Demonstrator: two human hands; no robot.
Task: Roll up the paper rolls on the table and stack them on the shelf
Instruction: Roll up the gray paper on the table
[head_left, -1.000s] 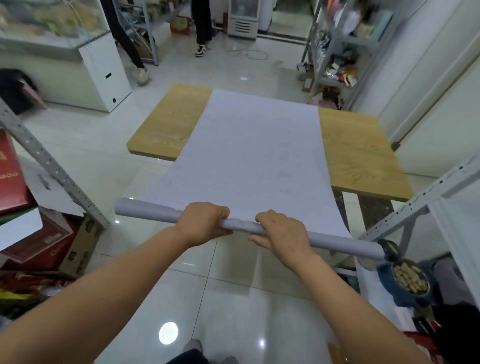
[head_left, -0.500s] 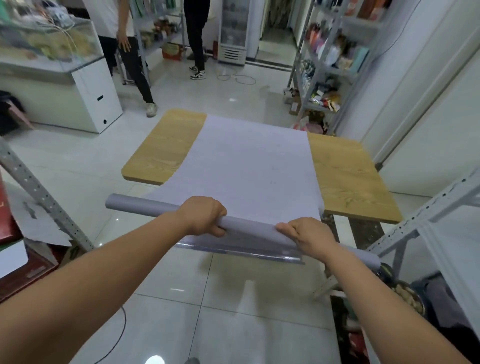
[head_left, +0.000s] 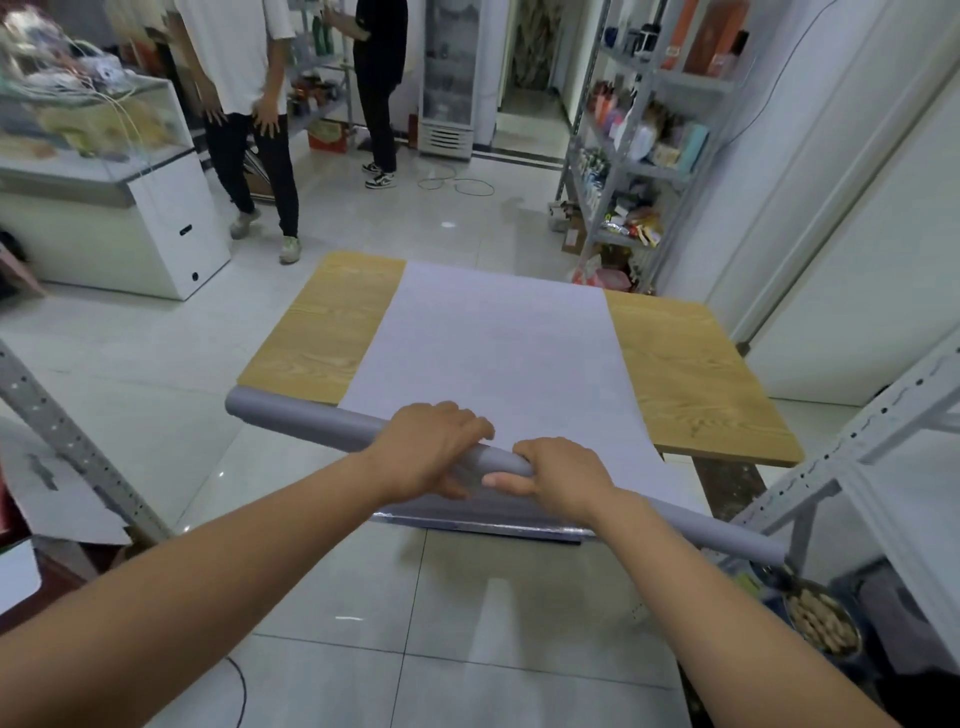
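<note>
The person stands at the near edge of the wooden desk (head_left: 691, 374) with both arms stretched forward, holding the grey paper roll (head_left: 311, 423) crosswise just off that edge, above the tiled floor (head_left: 467, 623). The left hand (head_left: 431, 447) is clenched over the top of the tube, fingers curled down its far side. The right hand (head_left: 561, 478) grasps it just beside the left, with the thumb laid along the near side. From the roll, the unrolled sheet (head_left: 498, 353) runs flat up the middle of the desk, and its far end lies close to the desk's far edge. A strip of bare wood shows on either side of it. A shiny loose flap (head_left: 467, 525) hangs below the tube under the hands. The roll's left end sticks out past the desk's near left corner into open floor. Its right end reaches close to the slanted metal frame of the shelf (head_left: 883, 415) on the right, above a bowl of nuts (head_left: 821, 623). On the left a perforated metal upright (head_left: 67, 441) leans across the view, well apart from the roll. Beyond the desk the floor is open as far as a white glass-topped cabinet (head_left: 156, 218) on the left, where two people (head_left: 249, 104) stand, and a stocked rack (head_left: 623, 156) on the right. A loose cable (head_left: 457, 184) lies on the tiles between them.
</note>
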